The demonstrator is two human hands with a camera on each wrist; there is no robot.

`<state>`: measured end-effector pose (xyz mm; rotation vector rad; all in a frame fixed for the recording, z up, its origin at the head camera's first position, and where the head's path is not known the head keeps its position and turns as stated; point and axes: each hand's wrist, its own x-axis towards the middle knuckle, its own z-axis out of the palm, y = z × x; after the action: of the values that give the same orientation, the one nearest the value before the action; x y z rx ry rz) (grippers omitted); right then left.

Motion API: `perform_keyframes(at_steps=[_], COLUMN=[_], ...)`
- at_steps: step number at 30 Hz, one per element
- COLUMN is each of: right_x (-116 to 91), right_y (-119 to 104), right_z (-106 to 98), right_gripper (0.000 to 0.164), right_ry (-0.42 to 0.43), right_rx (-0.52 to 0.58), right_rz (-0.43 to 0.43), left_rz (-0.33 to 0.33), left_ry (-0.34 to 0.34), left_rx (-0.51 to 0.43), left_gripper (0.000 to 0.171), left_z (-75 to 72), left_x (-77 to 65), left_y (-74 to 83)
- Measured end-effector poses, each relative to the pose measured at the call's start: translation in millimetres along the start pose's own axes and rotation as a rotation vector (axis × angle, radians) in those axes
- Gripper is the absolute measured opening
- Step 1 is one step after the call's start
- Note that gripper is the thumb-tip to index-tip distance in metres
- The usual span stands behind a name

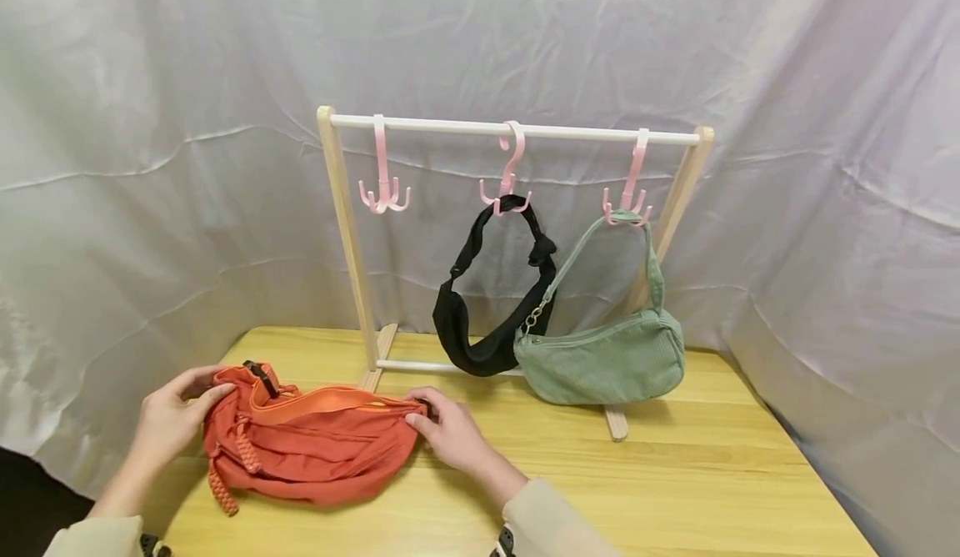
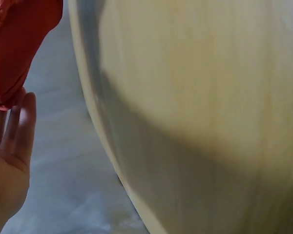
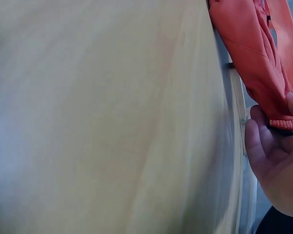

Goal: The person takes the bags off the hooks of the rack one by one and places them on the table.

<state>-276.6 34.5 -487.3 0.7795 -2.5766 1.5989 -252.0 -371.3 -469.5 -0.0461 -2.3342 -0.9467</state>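
Note:
An orange-red waist bag (image 1: 322, 449) with a strap, a black buckle and braided zipper pulls is held at both ends at the table's front left. My left hand (image 1: 171, 419) pinches its left end between thumb and fingers. At the other end, my right hand (image 1: 450, 432) pinches the corner by a black fitting. The right wrist view shows the thumb of the right hand (image 3: 278, 165) on the bag's tapered end (image 3: 259, 63). In the left wrist view, the left hand (image 2: 10, 156) is partly cut off, with fingers at the bag (image 2: 17, 44).
Behind stands a wooden rack with a white rod (image 1: 450, 127). Three pink hooks hang from it; the left hook (image 1: 383, 165) bears nothing. A black bag (image 1: 491, 353) hangs from the middle one, a green corduroy bag (image 1: 603, 361) from the right one. Grey cloth (image 1: 187, 57) surrounds the table (image 1: 675, 490).

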Motion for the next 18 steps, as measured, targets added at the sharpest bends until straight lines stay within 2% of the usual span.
perform_keyframes(at_steps=[4, 9, 18], right_x=[4.2, 8.6, 18.2], right_y=[-1.1, -1.2, 2.7], right_z=[8.8, 18.4, 28.9], right_gripper=[0.020, 0.020, 0.021], right_ry=[0.012, 0.005, -0.022], right_rx=[-0.079, -0.123, -0.227], right_rz=[-0.004, 0.012, -0.007], left_rz=[-0.044, -0.078, -0.141], left_ry=[-0.029, -0.057, -0.158], left_rx=[0.022, 0.042, 0.094], left_gripper=[0.028, 0.029, 0.032], left_z=[-3.1, -4.9, -7.6], left_x=[-1.0, -1.0, 2.5], left_y=[-7.3, -16.6, -28.5])
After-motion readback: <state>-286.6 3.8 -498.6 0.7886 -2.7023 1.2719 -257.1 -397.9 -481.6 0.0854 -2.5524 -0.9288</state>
